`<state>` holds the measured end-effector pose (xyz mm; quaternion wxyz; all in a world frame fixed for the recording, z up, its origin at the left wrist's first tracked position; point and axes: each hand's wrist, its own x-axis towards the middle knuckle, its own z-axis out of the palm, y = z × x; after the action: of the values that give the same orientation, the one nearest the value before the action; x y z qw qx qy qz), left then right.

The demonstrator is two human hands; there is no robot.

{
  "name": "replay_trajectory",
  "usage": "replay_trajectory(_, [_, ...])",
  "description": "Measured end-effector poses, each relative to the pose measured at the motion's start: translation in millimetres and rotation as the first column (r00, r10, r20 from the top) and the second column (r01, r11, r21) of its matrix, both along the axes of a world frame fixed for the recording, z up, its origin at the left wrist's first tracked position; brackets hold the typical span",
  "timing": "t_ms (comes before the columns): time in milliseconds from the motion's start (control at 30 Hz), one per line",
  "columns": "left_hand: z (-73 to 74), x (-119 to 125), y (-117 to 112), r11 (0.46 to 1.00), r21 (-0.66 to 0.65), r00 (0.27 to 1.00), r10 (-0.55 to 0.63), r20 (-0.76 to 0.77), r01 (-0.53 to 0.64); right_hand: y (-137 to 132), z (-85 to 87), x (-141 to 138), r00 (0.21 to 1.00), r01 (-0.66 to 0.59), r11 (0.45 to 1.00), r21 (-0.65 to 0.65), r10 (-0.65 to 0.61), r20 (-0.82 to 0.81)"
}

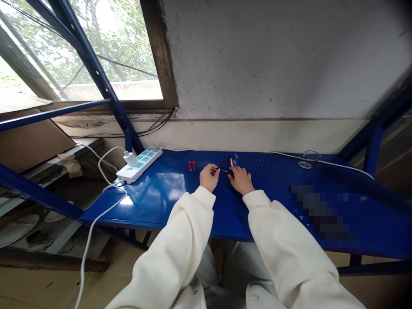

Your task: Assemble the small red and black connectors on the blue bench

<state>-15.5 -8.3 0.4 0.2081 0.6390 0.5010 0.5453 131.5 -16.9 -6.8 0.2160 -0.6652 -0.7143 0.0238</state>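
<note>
My left hand (210, 177) is closed in a pinch over the blue table, its fingertips on one end of a small dark slender piece (222, 169). Close by on the right, my right hand (241, 179) has its fingers bent around the other side of that piece; what lies under them is hidden. Two small red cylinders (192, 165) stand left of my left hand. Just behind my right hand are a red-and-white item (230, 161) and a small clear item (235, 159), both too small to name.
A white power strip (140, 165) with a plugged-in charger lies at the table's left end. Several tiny pieces (259, 162) lie right of my hands, near a clear round glass dish (305, 164). Blue metal posts (128, 139) frame the table; a wall stands behind.
</note>
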Motion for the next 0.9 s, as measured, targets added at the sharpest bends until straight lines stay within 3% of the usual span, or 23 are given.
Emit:
replay_trajectory(133, [-1.5,0,3,0.998,-0.059,0.994,0.0,0.11,0.006,0,5.4,-1,0.978,-0.035,0.982,0.183,0.071,-0.196])
replay_trajectory(300, [-8.6,-3,10,0.988,-0.142,0.968,-0.019,0.25,0.056,1,8.1,1,0.847,0.023,0.938,0.345,0.165,-0.506])
replay_trajectory(433, [-10.2,-3,13,0.977,-0.188,0.928,-0.028,0.371,0.104,-2,9.5,0,0.807,0.001,0.938,0.347,0.205,-0.555])
replay_trajectory(667, [-0.8,-4,8,0.946,-0.296,0.888,0.018,0.46,0.134,0,6.8,1,0.728,-0.024,0.959,0.284,0.211,-0.652])
replay_trajectory(900, [2.8,-6,6,0.919,-0.353,0.857,0.034,0.515,0.176,6,4.1,2,0.533,-0.006,0.979,0.205,0.176,-0.828])
